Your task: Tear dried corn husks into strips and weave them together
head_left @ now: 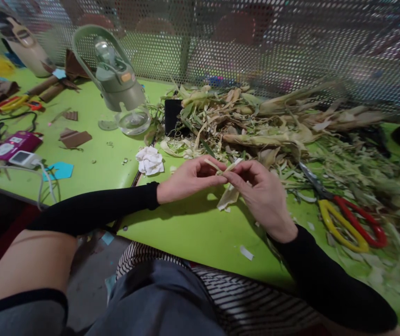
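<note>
Fingertip to fingertip above the green table (182, 233), my two hands meet over pale strips of corn husk (234, 164). My left hand (193, 179) is closed, pinching a strip between thumb and fingers. The thumb and index finger of my right hand (265, 198) also press on the husk strips where they cross. A wider cream piece of husk (228, 198) hangs or lies just below my fingers; I cannot tell whether it is joined to the strips. Behind my hands spreads a heap of dried corn husks (235, 116).
Scissors with red and yellow handles (352, 224) lie to the right among shredded husk. Left of the heap are a crumpled white tissue (150, 161), a dark phone (172, 116) and a green-lidded bottle (119, 88). A perforated metal screen (203, 46) stands behind. Cables and a purple box (15, 143) lie left.
</note>
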Tool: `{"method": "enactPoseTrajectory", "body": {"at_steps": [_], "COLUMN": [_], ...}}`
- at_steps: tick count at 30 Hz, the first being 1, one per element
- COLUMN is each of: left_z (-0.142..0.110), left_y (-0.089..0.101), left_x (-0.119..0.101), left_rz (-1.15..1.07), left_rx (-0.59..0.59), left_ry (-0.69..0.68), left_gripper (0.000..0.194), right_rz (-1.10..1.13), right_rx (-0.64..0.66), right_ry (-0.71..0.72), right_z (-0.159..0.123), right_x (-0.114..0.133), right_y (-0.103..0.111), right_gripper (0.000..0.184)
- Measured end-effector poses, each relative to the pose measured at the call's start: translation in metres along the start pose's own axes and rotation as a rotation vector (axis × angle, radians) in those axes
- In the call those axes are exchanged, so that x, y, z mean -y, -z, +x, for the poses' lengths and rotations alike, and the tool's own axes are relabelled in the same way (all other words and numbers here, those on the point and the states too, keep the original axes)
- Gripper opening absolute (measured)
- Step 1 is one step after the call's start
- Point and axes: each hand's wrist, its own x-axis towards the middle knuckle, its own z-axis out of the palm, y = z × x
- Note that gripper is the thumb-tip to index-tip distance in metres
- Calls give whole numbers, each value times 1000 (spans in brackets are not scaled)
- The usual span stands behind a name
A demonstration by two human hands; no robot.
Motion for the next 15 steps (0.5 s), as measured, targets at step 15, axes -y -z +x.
{"method": "enactPoseTrajectory", "body": {"at_steps": [15], "left_z": [-6], "left_y": [-16], "left_x": [1], "left_rz": [-397], "left_rx": [-44], "left_ry": [155], "left_gripper": [25], "right_rz": [-122], "right_rx": [-226], "right_ry": [308], "right_z": [-11], "right_x": [1], "right_y": [-11], "right_gripper": [12]}}
